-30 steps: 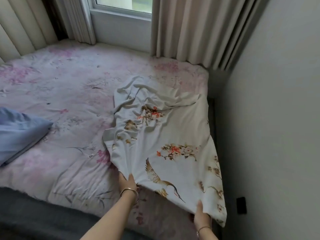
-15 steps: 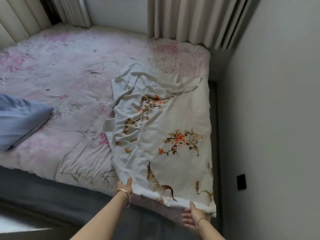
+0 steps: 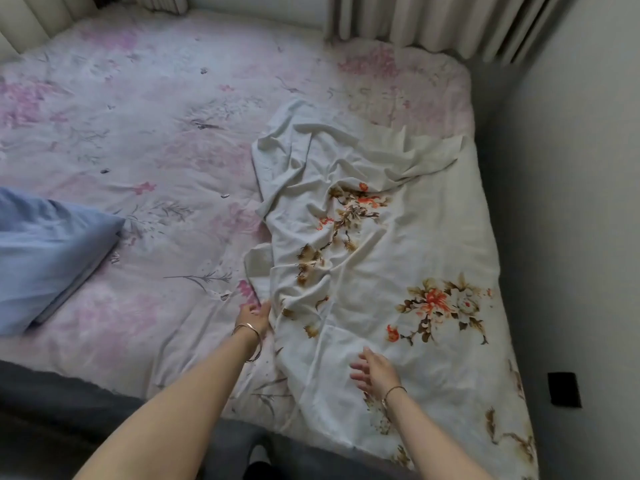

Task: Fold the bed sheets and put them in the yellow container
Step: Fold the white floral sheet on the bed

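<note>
A cream bed sheet printed with orange flowers (image 3: 398, 237) lay crumpled on the right side of a pink floral mattress cover (image 3: 156, 133), its near corner cut off. The left hand (image 3: 254, 316) met the sheet's left edge, grip impossible to judge. The right hand (image 3: 375, 374) spread loose, empty fingers over the cloth. Blue folded fabric (image 3: 48, 258) ran out of frame.

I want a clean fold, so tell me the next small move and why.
Probably draw the sheet leftward flat with the left hand, which sits at its bunched left edge; the right hand hovers open over the smoother near part.
</note>
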Available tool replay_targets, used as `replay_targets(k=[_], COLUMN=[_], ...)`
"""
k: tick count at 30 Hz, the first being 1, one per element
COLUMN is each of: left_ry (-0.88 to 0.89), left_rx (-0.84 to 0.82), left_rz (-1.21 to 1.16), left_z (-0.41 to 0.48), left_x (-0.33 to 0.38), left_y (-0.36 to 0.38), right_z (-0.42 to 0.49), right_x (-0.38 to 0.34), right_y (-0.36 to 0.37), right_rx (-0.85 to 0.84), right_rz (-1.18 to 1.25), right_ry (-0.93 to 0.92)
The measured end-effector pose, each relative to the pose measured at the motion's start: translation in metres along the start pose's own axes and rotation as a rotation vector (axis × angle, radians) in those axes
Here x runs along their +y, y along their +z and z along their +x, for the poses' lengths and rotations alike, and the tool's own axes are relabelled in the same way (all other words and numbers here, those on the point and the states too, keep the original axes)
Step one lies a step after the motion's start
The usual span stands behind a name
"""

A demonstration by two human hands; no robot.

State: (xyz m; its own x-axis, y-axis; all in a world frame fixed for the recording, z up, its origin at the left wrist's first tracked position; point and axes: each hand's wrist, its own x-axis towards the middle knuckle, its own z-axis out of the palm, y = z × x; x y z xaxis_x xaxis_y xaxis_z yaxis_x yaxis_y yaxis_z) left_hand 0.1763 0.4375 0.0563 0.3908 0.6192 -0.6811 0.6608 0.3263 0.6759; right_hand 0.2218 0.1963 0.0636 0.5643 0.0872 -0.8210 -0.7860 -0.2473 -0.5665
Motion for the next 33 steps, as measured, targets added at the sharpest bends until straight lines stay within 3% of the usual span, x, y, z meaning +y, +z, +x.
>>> replay_targets(k=[5, 10, 13, 17, 21, 23, 25, 28, 30, 33], left_ry=[0.101, 0.064, 0.034, 0.150, 0.377, 0.430, 0.461, 0.340, 0.208, 0.132], left_rx=[0.016, -0.007, -0.007, 0.096, 0.253, 0.348, 0.501, 0.651, 0.584, 0.418], left_rz=[0.052, -0.051, -0.184, -0.155, -0.213, -0.270, -0.249, -0.184, -0.094, 0.064], left_z=[0.064, 0.170, 0.164, 0.171, 0.155, 0.139, 0.125, 0.100, 0.087, 0.094], left_x=[0.019, -0.023, -0.001, 0.006, 0.006, 0.007, -0.002, -0.032, -0.060, -0.082], left_y=[-0.011, -0.001, 0.010, 0.024, 0.002, -0.040, -0.091, -0.161, -0.191, -0.208], right_z=[0.037, 0.076, 0.096, 0.122, 0.118, 0.103, 0.094, 0.091, 0.087, 0.075], right_x=[-0.014, -0.017, -0.016, -0.005, -0.008, -0.012, -0.010, 0.006, 0.012, -0.002], right_y=[0.084, 0.151, 0.176, 0.181, 0.172, 0.165, 0.157, 0.156, 0.173, 0.207], right_rx=[-0.022, -0.048, 0.027, 0.154, 0.009, -0.028, -0.076, -0.118, -0.104, -0.111], right_rz=[-0.051, -0.203, -0.318, -0.619, -0.429, -0.310, -0.325, -0.544, -0.777, -0.853], right_ry=[-0.150, -0.336, -0.320, -0.380, -0.540, -0.664, -0.677, -0.540, -0.501, -0.607])
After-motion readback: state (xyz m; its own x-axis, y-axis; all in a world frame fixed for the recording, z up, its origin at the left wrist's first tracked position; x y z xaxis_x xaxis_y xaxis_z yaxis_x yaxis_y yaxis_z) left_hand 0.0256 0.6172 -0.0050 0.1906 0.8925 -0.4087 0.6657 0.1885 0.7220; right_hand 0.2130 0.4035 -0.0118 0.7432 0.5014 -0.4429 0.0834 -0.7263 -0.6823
